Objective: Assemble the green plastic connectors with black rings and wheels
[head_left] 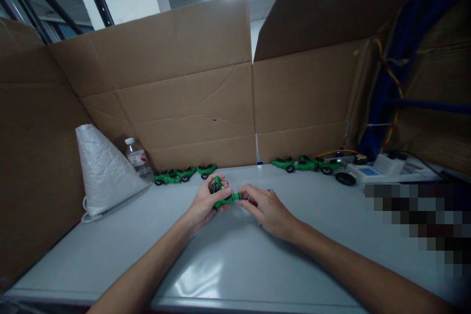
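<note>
Above the middle of the table my left hand (206, 201) is closed round a green toy car (228, 200) with black parts. Part of the toy stands up between the fingers and another part points right; the palm and thumb cover the rest. My right hand (270, 210) meets it from the right, thumb and fingertips pinched at the toy's right end. Whether a small piece is also in that pinch, I cannot tell. Behind the left hand, several similar green toy cars (186, 173) with black wheels lie in a row. More green toy cars (309, 163) lie at the back right.
A silvery padded bag (105, 176) and a water bottle (138, 159) stand at the back left. Cardboard walls (184, 103) enclose the grey table (235, 265). At the right are a black ring (346, 179), a white power strip (397, 172) with cables, and a blue metal frame (386, 73).
</note>
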The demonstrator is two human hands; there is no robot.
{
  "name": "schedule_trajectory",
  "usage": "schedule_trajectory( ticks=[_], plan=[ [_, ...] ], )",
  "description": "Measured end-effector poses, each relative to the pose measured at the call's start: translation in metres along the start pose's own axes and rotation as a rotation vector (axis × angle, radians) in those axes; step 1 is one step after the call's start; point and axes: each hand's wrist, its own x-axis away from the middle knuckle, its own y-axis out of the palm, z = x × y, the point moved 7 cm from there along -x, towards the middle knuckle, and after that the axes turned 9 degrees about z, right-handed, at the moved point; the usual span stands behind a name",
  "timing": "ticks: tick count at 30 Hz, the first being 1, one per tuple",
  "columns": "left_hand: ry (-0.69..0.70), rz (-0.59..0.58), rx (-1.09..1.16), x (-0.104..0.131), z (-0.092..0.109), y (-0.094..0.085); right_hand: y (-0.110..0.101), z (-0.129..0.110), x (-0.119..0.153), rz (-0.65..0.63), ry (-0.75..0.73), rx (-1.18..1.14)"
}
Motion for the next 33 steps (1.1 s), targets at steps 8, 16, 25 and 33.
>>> schedule_trajectory(
  ticks=[8, 16, 25, 33],
  plan=[
    [0.170, 0.029, -0.138, -0.006, 0.003, -0.004, 0.002, 0.007, 0.001, -0.021, 0.025, 0.056],
    [0.198, -0.008, -0.183, -0.007, 0.001, -0.003, 0.006, 0.011, 0.001, -0.034, 0.000, 0.126],
    [0.200, 0.024, -0.307, -0.009, 0.002, -0.006, 0.006, 0.012, 0.001, -0.123, -0.072, 0.263],
    [0.255, 0.200, -0.383, -0.014, 0.016, -0.025, 0.006, 0.035, -0.002, -0.096, -0.119, 0.471]
  ],
)
